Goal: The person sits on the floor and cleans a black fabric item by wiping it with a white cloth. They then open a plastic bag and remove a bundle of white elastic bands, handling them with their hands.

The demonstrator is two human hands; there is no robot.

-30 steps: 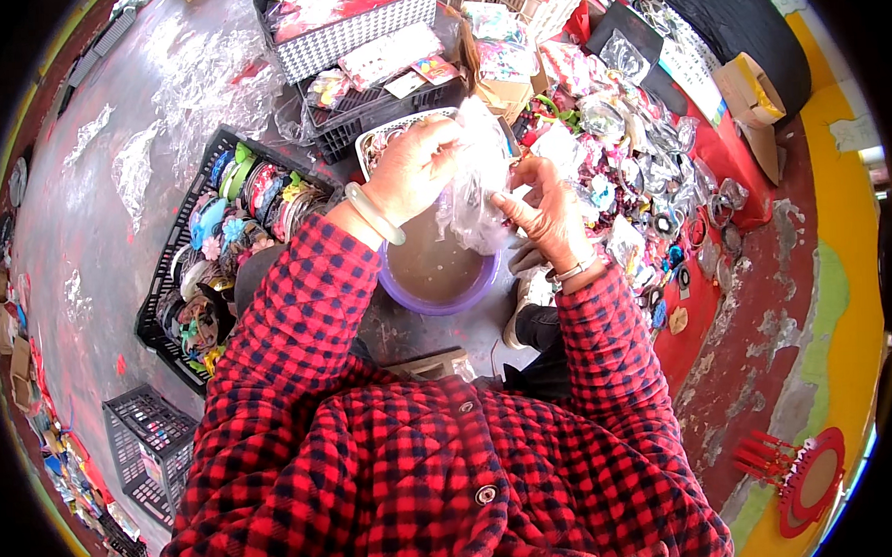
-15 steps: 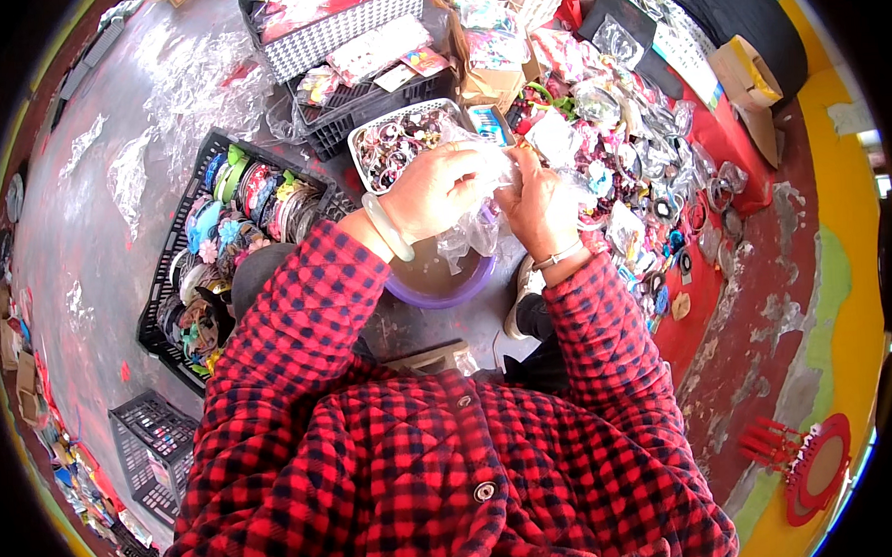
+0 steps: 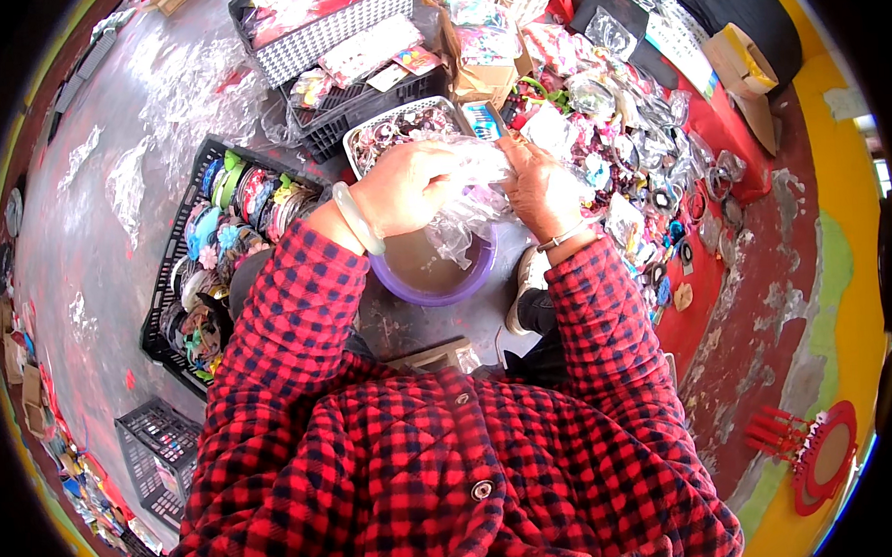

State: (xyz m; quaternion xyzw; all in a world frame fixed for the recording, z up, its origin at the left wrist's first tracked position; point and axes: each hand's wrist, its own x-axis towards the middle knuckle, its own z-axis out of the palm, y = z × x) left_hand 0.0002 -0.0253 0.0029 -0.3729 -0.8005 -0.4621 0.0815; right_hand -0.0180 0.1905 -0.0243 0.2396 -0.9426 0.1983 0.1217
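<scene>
A crumpled clear plastic bag point(image 3: 463, 214) is stretched between my hands, above a purple-rimmed basin point(image 3: 435, 297). My left hand point(image 3: 404, 190), with a pale bangle at its wrist, pinches one side of the bag. On the other side my right hand point(image 3: 541, 189) grips it with the thumb and fingers together. Glare and folds hide whether anything is inside the plastic. Just beyond my hands stands a white basket point(image 3: 355, 149) full of small hair ties and trinkets.
A black crate point(image 3: 161, 279) of colourful headbands stands at left. Stacked crates point(image 3: 334, 32) and a cardboard box point(image 3: 480, 83) are at the back. Bagged accessories point(image 3: 609, 175) lie heaped on red cloth at right. Another black crate point(image 3: 162, 441) sits lower left.
My hands have moved apart, the left one going left, and more of the plastic bag now spreads and hangs between them.
</scene>
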